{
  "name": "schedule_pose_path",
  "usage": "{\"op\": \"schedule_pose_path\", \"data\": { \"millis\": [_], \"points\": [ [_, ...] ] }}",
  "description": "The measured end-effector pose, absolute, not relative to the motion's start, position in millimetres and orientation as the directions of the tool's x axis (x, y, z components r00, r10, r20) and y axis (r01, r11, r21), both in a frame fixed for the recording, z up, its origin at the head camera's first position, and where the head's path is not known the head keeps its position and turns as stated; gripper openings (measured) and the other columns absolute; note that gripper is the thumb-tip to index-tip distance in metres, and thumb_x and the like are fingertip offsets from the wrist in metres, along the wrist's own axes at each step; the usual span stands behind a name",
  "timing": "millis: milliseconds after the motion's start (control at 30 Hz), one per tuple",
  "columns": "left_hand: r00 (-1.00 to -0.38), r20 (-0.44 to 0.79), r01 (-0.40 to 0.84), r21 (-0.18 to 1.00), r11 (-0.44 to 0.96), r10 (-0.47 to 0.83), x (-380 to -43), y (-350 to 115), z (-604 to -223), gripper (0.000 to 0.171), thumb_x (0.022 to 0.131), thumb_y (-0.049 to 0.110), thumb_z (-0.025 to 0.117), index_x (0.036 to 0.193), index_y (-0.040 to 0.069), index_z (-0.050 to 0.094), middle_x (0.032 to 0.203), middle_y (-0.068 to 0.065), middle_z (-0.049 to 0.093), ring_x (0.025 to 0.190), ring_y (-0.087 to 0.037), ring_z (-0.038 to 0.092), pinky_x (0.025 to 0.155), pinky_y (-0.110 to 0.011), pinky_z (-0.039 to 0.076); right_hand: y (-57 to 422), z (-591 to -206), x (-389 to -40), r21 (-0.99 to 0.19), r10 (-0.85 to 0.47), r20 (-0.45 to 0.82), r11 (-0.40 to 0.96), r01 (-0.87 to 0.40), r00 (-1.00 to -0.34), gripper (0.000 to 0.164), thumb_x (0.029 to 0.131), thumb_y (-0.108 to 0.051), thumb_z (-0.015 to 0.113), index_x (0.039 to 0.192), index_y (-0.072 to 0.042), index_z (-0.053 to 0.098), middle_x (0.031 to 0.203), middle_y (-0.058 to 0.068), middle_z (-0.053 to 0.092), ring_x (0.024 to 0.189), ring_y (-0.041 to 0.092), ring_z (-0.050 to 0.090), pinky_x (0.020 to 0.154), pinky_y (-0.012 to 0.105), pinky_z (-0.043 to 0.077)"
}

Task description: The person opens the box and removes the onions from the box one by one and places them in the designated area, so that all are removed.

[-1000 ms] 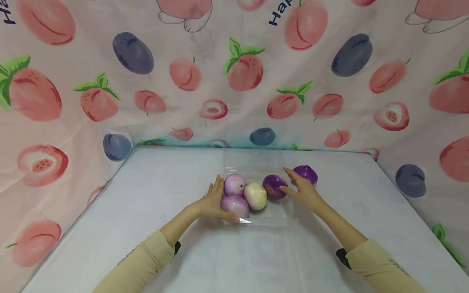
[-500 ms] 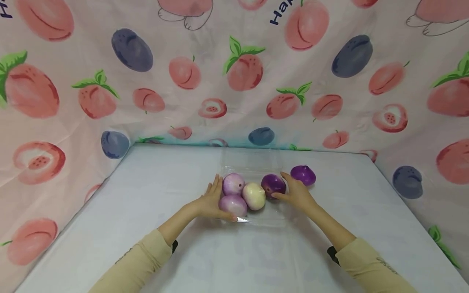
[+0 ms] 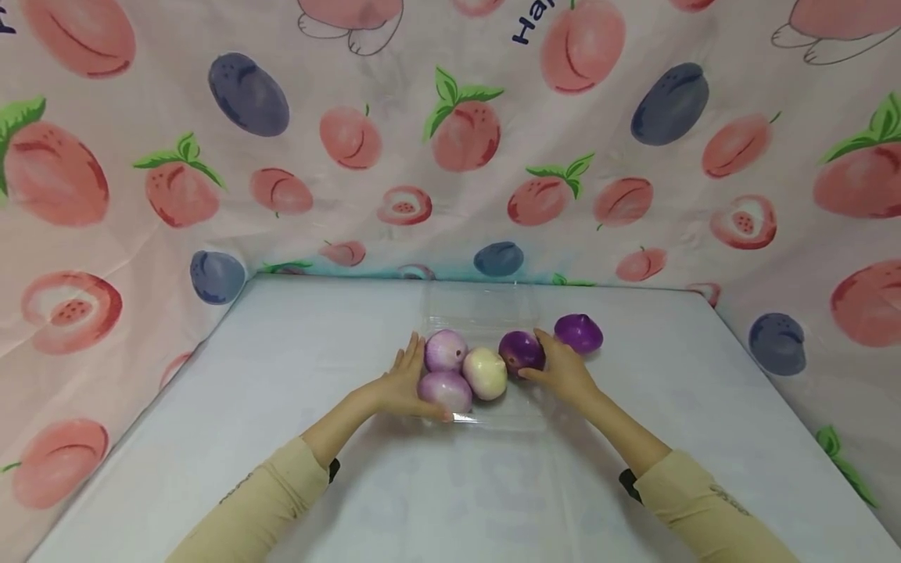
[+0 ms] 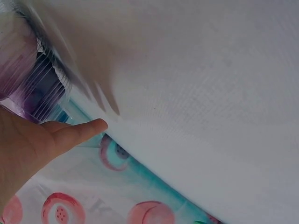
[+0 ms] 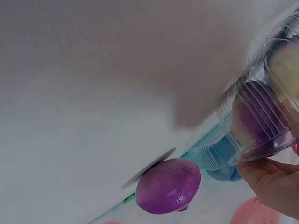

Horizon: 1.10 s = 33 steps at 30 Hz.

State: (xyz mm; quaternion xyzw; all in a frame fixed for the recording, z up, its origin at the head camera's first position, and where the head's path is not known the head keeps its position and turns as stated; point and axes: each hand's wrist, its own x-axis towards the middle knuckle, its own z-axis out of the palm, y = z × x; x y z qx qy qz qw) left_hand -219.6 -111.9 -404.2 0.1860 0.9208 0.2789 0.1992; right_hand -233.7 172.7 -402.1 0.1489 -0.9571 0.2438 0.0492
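A clear plastic box (image 3: 524,410) holds several onions in the head view. Two pale purple onions (image 3: 446,392) are at its left, a cream-coloured onion (image 3: 485,374) sits in the middle, and a dark purple onion (image 3: 519,350) is at the right. My left hand (image 3: 400,389) rests along the box's left side, fingers extended and thumb at the front edge. Reaching over the right side, my right hand (image 3: 566,374) holds the dark purple onion between thumb and fingers. The right wrist view shows this onion (image 5: 261,112) through the ribbed wall, some fingers hidden.
A bright purple onion (image 3: 579,334) lies on the white table (image 3: 317,328) just right of the box, beyond my right hand. The box's clear lid (image 3: 479,301) lies opened toward the back. A fruit-print cloth (image 3: 394,94) hangs behind the table and at both sides.
My right hand has moved left and come in around the dark purple onion, its thumb now in front of it. The left hand stays at the box's side; the onions keep their places.
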Motion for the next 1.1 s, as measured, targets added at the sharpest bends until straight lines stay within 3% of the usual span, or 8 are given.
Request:
{"op": "schedule_pose_path", "data": {
  "millis": [167,400,633,1100],
  "points": [
    [-0.849,-0.275,0.225,0.584,0.780,0.451,-220.0,-112.6,-403.0,0.132,0.069,0.057,0.075,0.148,0.001,-0.014,0.154,-0.016,-0.026,0.141,-0.046,-0.011,0.106,-0.071,0.012,171.0,-403.0,-234.5,-0.441,-0.265,0.195,0.836,-0.326,-0.944,0.063,0.080,-0.015,0.074,0.127,0.015,0.045,0.119,0.033,0.058,0.109,0.045,0.058,0.093,0.052,0.047],
    [-0.851,-0.274,0.218,0.594,0.774,0.449,-221.1,-110.8,-404.5,0.133,0.068,0.057,0.076,0.148,0.002,-0.014,0.154,-0.015,-0.026,0.142,-0.046,-0.012,0.106,-0.072,0.011,173.2,-408.4,-234.3,-0.523,-0.226,0.244,0.789,-0.324,-0.943,0.057,0.076,-0.010,0.077,0.122,0.010,0.050,0.118,0.029,0.060,0.109,0.044,0.058,0.093,0.053,0.047],
    [-0.854,-0.284,0.208,0.581,0.787,0.435,-220.3,-109.8,-404.1,0.134,0.067,0.057,0.076,0.148,0.001,-0.015,0.154,-0.014,-0.027,0.141,-0.046,-0.011,0.107,-0.070,0.011,171.3,-406.9,-234.4,-0.596,-0.173,0.243,0.750,-0.287,-0.955,0.057,0.075,-0.017,0.079,0.120,0.009,0.054,0.117,0.027,0.061,0.110,0.041,0.058,0.093,0.052,0.047],
    [-0.863,-0.278,0.200,0.581,0.789,0.423,-217.1,-110.6,-402.3,0.135,0.067,0.058,0.077,0.148,0.002,-0.014,0.155,-0.013,-0.025,0.142,-0.046,-0.010,0.107,-0.070,0.012,164.8,-401.2,-236.1,-0.691,-0.117,0.264,0.669,-0.273,-0.957,0.061,0.081,-0.013,0.074,0.130,0.008,0.044,0.128,0.026,0.051,0.115,0.040,0.052,0.097,0.052,0.045]
  ]
}}
